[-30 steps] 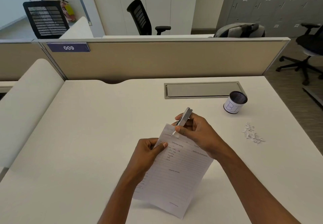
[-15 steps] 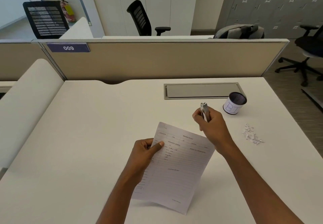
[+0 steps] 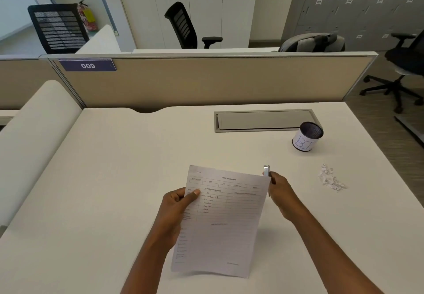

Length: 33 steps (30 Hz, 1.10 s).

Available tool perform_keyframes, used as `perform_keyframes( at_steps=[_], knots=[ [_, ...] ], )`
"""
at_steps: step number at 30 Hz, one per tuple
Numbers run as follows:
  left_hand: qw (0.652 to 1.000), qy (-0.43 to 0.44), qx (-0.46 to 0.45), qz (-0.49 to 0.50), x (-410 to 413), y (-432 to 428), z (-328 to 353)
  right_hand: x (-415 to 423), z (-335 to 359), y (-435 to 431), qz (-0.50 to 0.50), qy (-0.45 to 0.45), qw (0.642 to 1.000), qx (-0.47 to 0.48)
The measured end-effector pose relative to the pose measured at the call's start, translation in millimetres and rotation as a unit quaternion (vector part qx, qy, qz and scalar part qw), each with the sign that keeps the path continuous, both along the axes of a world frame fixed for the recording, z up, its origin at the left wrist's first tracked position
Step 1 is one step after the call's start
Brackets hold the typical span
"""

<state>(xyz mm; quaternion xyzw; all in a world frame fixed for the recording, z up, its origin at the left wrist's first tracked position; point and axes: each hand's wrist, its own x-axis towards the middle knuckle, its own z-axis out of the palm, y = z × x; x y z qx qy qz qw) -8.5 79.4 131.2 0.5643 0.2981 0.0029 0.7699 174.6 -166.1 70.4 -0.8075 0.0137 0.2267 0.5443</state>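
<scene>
My left hand (image 3: pixel 177 204) holds a printed form sheet (image 3: pixel 226 220) by its left edge, thumb on top, lifted above the white desk (image 3: pixel 137 167). My right hand (image 3: pixel 281 192) sits just past the sheet's upper right corner and grips a small silver metal tool (image 3: pixel 266 171), which looks like a staple remover or stapler; its tip sticks up out of the fist. The tool is off the paper.
A black mesh cup with a white label (image 3: pixel 306 139) stands at the right rear of the desk. A small heap of torn paper bits (image 3: pixel 330 179) lies to the right of my right hand. A grey cable hatch (image 3: pixel 263 120) is set into the desk before the beige partition (image 3: pixel 206 80).
My right hand pulled the silver tool off the sheet's top corner, swung out right, then came back beside the upper right corner. My left hand turned the sheet straighter and lower.
</scene>
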Motion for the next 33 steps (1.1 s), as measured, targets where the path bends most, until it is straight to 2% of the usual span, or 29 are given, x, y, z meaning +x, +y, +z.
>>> perform_keyframes(
  at_steps=[2,5,17,26,33],
  knots=[
    [1.0,0.01,-0.002,0.006,-2,2,-3,5,-4,9,-0.013,-0.082,0.994,-0.067],
    [1.0,0.021,-0.006,0.013,-3,5,-8,25,-8,23,-0.028,-0.127,0.988,-0.087],
    [0.996,0.075,0.008,0.048,23,8,-28,139,-40,85,0.098,-0.297,0.927,-0.208],
    [0.991,0.121,0.011,0.05,46,18,-48,182,-74,108,0.147,-0.3,0.916,-0.223],
    [0.992,0.118,0.007,0.05,62,22,-49,191,-82,106,0.151,-0.297,0.914,-0.232]
  ],
)
